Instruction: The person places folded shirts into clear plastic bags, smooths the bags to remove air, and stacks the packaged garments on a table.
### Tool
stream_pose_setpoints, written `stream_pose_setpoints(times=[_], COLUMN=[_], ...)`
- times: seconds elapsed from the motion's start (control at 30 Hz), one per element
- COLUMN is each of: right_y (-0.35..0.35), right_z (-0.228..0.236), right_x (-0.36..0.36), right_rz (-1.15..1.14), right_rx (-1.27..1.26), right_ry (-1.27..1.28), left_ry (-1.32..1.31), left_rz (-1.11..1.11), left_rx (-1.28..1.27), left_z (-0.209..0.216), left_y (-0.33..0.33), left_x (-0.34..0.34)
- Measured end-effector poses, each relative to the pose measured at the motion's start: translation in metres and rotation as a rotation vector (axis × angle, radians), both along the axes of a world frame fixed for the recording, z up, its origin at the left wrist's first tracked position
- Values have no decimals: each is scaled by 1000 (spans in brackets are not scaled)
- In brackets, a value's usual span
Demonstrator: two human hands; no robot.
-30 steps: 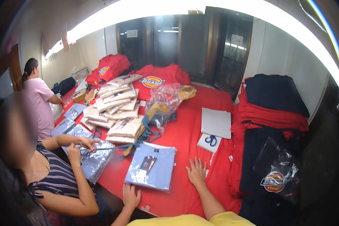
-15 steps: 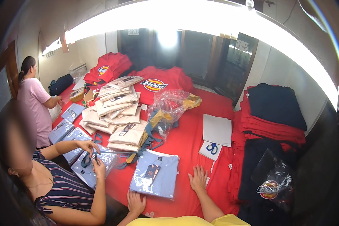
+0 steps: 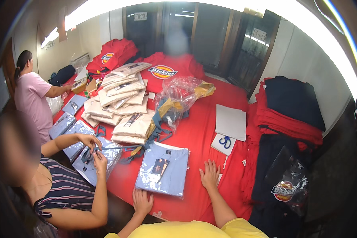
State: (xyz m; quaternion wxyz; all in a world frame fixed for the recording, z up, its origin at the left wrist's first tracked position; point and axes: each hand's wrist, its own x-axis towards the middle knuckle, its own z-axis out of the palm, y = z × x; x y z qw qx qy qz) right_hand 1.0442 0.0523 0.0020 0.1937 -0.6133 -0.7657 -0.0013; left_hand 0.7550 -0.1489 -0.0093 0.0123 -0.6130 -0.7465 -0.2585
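A folded light-blue shirt in a clear plastic bag [image 3: 162,168], with dark tags on its front, lies flat before me on the red-covered table [image 3: 198,131]. My left hand [image 3: 142,201] rests at the table's near edge, its fingertips at the bag's lower left corner; the hand is open and holds nothing. To the right of the bag, my right hand [image 3: 210,174] lies palm down on the red cloth, fingers spread and nothing in them. Scissors with blue handles [image 3: 225,142] rest on a white card just beyond that hand.
Bagged cream garments [image 3: 125,95] are piled mid-table, beside blue and yellow strips [image 3: 158,127]. White sheets [image 3: 231,121] lie past the scissors. Folded red and navy garments [image 3: 291,105] stand stacked at right. A seated co-worker [image 3: 71,190] handles a blue strip; another person [image 3: 33,95] stands behind.
My view has tipped, so the table sits higher in the picture. Both my hands stay in place. The standing person's arm now reaches farther over the table.
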Motion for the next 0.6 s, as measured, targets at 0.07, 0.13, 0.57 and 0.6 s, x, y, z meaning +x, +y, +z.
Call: stream_pose_setpoints(times=[0.07,0.13,0.57,0.6], right_y=[-1,1,1,2], right_z=[-1,0,1,3], right_x=[0,3,3,3], right_rz=[1,4,31,31], right_rx=[-17,-28,-24,-36], right_ry=[0,6,58,69], left_ry=[-8,-37,-133,-138], left_rz=[22,39,110,126], left_rx=[11,13,201,214], left_z=[0,2,1,-1], left_y=[-2,1,0,1], left_x=[1,3,2,1])
